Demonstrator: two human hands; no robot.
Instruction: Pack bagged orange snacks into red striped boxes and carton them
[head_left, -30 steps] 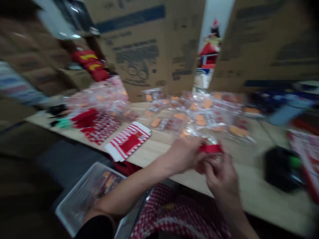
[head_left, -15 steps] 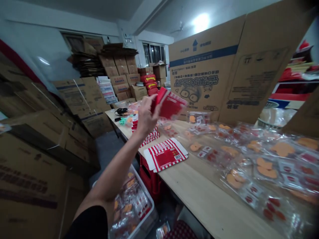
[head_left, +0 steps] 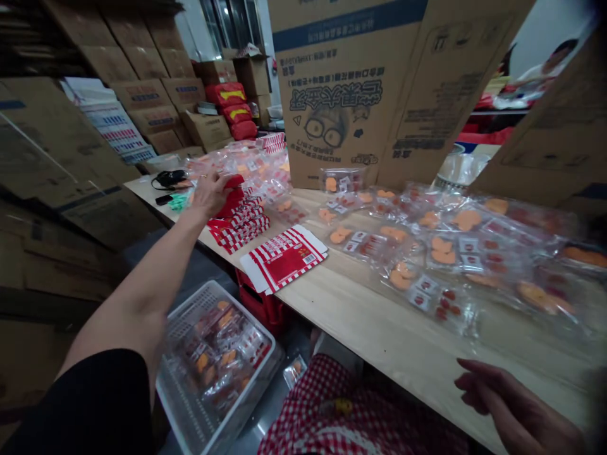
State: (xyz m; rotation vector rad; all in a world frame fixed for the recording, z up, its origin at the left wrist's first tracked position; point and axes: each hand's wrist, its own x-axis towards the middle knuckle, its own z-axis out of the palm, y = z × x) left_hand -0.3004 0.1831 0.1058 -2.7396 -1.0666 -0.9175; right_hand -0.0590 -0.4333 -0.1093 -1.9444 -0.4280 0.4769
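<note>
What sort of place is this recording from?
Probably a small packing workshop or warehouse: stacked cardboard cartons, a wooden table spread with clear plastic packets, and flat red-and-white printed boxes.

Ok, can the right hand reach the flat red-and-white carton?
Probably yes: the right hand is open by the wooden table, and bare wood lies between it and the flat carton; the clear packets sit farther back.

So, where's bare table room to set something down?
Bare wood runs along the table's near edge, from the flat red-and-white carton to the right hand. Clear packets of orange pieces crowd behind it; stacked cartons crowd around the left hand.
</note>
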